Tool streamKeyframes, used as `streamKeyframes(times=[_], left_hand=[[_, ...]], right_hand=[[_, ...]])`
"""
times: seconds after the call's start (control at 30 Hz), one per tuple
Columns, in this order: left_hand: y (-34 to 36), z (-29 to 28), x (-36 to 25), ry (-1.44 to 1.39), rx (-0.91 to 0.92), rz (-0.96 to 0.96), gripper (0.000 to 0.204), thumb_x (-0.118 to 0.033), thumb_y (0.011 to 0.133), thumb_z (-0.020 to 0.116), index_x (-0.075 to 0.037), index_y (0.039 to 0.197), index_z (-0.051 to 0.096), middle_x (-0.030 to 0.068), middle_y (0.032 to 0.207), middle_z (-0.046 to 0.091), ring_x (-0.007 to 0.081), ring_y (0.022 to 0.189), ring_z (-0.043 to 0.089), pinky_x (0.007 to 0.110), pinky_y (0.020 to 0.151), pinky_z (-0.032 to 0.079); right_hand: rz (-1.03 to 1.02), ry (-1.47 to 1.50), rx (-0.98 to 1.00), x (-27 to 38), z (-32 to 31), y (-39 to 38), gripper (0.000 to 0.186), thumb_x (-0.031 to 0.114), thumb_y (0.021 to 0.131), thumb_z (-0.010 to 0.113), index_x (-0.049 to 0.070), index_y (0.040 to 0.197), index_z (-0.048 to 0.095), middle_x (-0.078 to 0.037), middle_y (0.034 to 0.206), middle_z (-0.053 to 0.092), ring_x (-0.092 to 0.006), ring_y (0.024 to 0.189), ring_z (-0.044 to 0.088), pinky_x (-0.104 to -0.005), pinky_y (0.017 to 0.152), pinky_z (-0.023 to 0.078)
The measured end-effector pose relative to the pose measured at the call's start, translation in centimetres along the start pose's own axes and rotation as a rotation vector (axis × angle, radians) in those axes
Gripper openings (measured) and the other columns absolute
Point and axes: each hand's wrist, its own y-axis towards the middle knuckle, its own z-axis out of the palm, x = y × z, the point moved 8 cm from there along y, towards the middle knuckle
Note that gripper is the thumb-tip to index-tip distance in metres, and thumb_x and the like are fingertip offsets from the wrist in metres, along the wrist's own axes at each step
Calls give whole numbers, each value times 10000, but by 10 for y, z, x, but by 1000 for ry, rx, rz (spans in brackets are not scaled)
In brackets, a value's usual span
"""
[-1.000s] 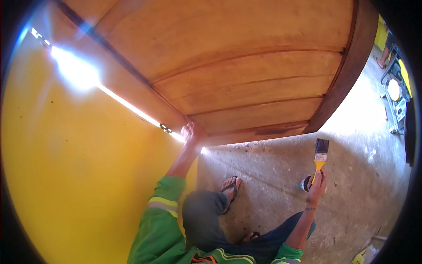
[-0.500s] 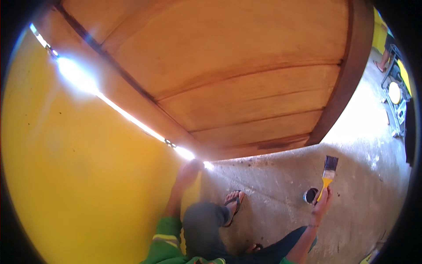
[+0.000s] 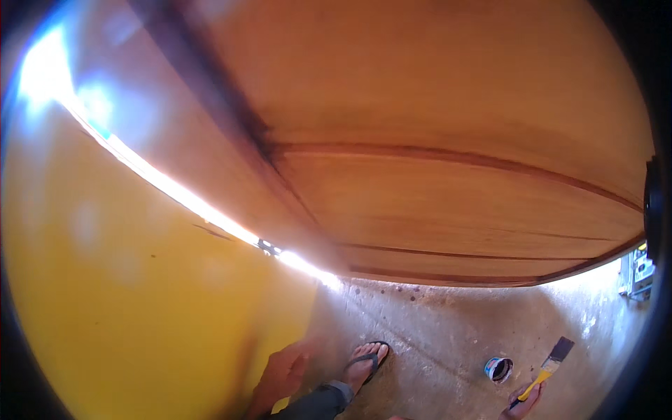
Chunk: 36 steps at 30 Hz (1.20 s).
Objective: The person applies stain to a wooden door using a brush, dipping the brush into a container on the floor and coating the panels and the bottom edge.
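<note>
A wooden panelled door (image 3: pixel 448 196) fills the upper view, stained darker along its grooves. My right hand (image 3: pixel 525 400) grips a paintbrush (image 3: pixel 546 371) by its yellow handle, its dark bristles pointing up and right. Just left of the brush, a small open can (image 3: pixel 498 369) of dark liquid stands on the floor. Low at the lower left, in front of the yellow wall, is my left hand (image 3: pixel 283 371), below the door; its fingers are too blurred to read.
A yellow wall (image 3: pixel 126 294) runs down the left, with a bright gap and a metal hinge (image 3: pixel 269 247) beside the door. My sandalled foot (image 3: pixel 367 360) is on the concrete floor (image 3: pixel 441 336). Metal equipment (image 3: pixel 633 273) shows at the right edge.
My left hand has left the door's lower edge and dropped. The door looms larger, and my brush hand sits lower in view. The person seen at the far right is out of sight.
</note>
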Motion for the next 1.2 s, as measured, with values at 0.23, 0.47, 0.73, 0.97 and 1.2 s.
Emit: streamKeyframes(times=[0.23,0.47,0.73,0.97,1.2], left_hand=[[27,-17,-24,186,-129,246,365,-51,943,460,-26,1290,570,166,1233,638,296,1110,614,384,983,453],[82,27,-124,459,-147,646,457,-94,879,570,7,1322,523,173,1371,534,387,1305,462,541,1112,302],[97,25,-110,976,-369,445,475,-131,829,616,-38,1291,551,181,1301,573,319,1257,513,542,1114,295],[50,13,-288,633,-323,838,239,-115,849,596,-25,1063,651,139,935,665,319,952,610,432,901,454],[29,144,-469,613,-199,1441,506,-124,833,597,-46,1327,520,146,1021,644,304,992,593,453,881,450]], right_hand=[[613,449,-284,64,82,32,366,355,975,502,96,1230,545,52,711,481,-33,543,401,-188,436,276],[572,316,-501,91,104,39,229,319,987,477,107,1056,531,35,666,436,-49,522,375,-213,442,266],[486,397,-301,118,105,49,178,285,979,475,123,904,476,37,618,440,-49,461,381,-199,431,280],[220,243,-307,87,88,14,181,272,992,476,97,970,514,16,647,477,-53,451,409,-203,402,315],[417,729,-365,180,58,7,185,253,995,476,78,1007,533,14,654,483,-46,456,407,-206,417,338]])
